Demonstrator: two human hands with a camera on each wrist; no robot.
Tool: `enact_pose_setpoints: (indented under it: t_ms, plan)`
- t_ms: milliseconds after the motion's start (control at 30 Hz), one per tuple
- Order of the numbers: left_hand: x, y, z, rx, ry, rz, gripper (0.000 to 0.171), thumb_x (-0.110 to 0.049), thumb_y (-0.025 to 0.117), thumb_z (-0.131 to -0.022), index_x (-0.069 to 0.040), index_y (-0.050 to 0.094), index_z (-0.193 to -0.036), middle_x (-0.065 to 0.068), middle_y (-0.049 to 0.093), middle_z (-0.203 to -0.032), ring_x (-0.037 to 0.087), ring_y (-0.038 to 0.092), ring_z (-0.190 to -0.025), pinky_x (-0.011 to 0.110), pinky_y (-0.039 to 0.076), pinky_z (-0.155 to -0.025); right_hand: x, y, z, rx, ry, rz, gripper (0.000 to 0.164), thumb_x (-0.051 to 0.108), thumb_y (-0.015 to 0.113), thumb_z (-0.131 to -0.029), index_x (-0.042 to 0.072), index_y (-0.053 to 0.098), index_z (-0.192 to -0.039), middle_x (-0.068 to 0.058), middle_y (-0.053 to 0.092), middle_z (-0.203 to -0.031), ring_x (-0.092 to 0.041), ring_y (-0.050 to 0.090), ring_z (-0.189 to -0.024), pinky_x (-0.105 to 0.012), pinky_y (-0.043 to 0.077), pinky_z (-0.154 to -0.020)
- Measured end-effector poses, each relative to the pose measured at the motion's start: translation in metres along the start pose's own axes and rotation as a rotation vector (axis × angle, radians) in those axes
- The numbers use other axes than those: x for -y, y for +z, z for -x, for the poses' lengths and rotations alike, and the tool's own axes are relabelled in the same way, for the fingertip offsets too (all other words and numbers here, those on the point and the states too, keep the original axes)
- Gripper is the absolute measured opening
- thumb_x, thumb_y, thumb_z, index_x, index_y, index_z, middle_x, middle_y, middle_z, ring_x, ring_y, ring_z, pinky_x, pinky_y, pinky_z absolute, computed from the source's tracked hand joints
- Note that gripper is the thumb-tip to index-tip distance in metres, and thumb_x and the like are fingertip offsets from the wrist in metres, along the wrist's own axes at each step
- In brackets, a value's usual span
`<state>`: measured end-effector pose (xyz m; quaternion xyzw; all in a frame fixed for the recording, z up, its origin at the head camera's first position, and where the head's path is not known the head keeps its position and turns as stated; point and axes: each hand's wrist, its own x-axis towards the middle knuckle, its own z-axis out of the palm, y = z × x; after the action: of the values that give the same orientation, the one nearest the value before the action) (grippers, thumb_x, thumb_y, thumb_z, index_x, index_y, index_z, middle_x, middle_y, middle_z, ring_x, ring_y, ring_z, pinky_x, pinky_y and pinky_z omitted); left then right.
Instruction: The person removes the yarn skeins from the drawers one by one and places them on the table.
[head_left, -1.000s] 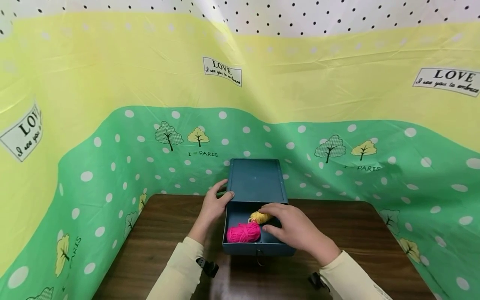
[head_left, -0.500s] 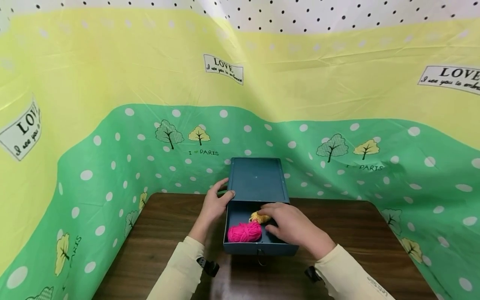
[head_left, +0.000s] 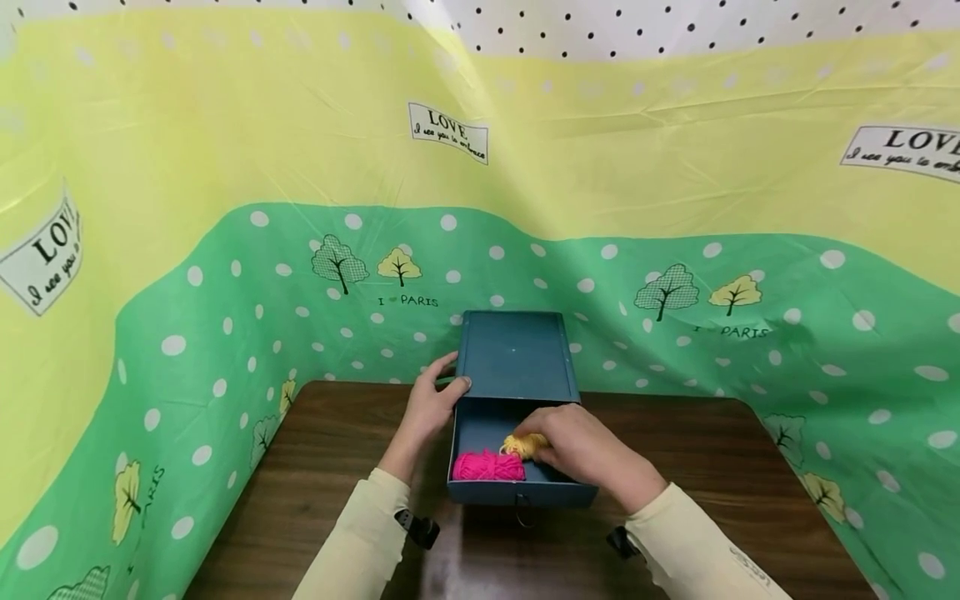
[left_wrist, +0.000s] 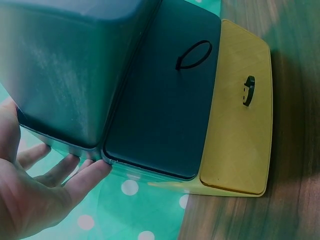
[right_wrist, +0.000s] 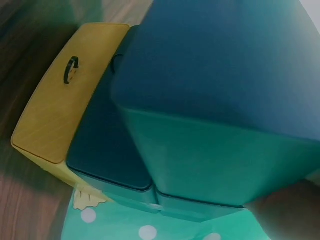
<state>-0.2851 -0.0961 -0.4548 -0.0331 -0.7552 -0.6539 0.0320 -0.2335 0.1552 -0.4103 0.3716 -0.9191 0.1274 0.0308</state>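
A blue drawer cabinet (head_left: 516,354) stands on the table with its top drawer (head_left: 536,495) pulled out. Inside the drawer lie a pink ball of yarn (head_left: 489,467), front left, and a smaller yellow ball of yarn (head_left: 522,447) just behind it. My right hand (head_left: 585,446) reaches in from the right, pinching the yellow yarn between thumb and fingers. My left hand (head_left: 432,410) rests against the cabinet's left side, thumb near the front top edge. In the left wrist view its fingers (left_wrist: 87,182) stretch along the casing. The right wrist view mostly hides the right hand behind the drawer.
Below the pulled-out drawer are a shut dark blue drawer (left_wrist: 165,95) with a black loop pull and a shut yellow drawer (left_wrist: 237,110) with a black handle. The dark wooden table (head_left: 322,492) backs onto a green and yellow printed curtain (head_left: 390,342).
My right fingers have lowered and curled onto the yellow yarn, which has shifted slightly toward the drawer's front. The pink yarn has turned a little. The left hand holds its place.
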Motion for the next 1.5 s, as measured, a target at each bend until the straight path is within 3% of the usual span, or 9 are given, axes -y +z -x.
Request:
enact_pose_setpoints:
  t_ms: [400,633,967,1267,1500]
  plan:
    - [0.002,0.001,0.001,-0.006,0.009,-0.007,0.056,-0.025,0.068,-0.098,-0.021,0.052,-0.152,0.019,0.053,-0.143,0.036,0.061,-0.119,0.052,0.058,-0.092,-0.003,-0.001,0.002,0.017,-0.013,-0.034,0.028,0.029,0.080,-0.092,0.019,0.077,-0.118,0.007,0.073,-0.114,-0.011,0.067,-0.103,-0.038,0.058,-0.089]
    - [0.000,0.001,0.002,0.004,-0.003,0.002,0.057,-0.023,0.067,-0.098,-0.020,0.050,-0.153,0.019,0.051,-0.145,0.037,0.061,-0.119,0.049,0.059,-0.089,-0.002,-0.011,0.007,0.012,0.028,-0.090,0.031,0.035,0.078,-0.092,0.023,0.076,-0.121,0.011,0.071,-0.115,-0.007,0.064,-0.100,-0.034,0.058,-0.087]
    - [0.001,-0.001,-0.002,0.036,0.002,0.016,0.060,-0.021,0.065,-0.099,-0.014,0.046,-0.155,0.023,0.045,-0.149,0.041,0.060,-0.121,0.051,0.059,-0.089,-0.006,-0.024,0.014,-0.155,0.018,-0.098,0.033,0.032,0.083,-0.088,0.022,0.075,-0.119,0.011,0.072,-0.110,-0.007,0.064,-0.093,-0.035,0.058,-0.083]
    - [0.001,0.000,-0.001,0.038,0.002,0.014,0.062,-0.019,0.063,-0.100,-0.011,0.041,-0.157,0.025,0.043,-0.151,0.043,0.059,-0.122,0.056,0.057,-0.091,-0.017,-0.037,0.025,-0.200,0.091,-0.141,0.034,0.033,0.083,-0.088,0.023,0.075,-0.120,0.011,0.071,-0.112,-0.006,0.063,-0.095,-0.034,0.058,-0.082]
    - [0.000,-0.001,-0.001,0.038,0.001,0.005,0.060,-0.022,0.065,-0.099,-0.016,0.045,-0.155,0.022,0.047,-0.148,0.040,0.060,-0.120,0.054,0.058,-0.092,-0.031,-0.036,0.035,-0.251,0.141,-0.146,0.035,0.033,0.083,-0.088,0.023,0.075,-0.121,0.010,0.072,-0.113,-0.007,0.063,-0.095,-0.036,0.057,-0.082]
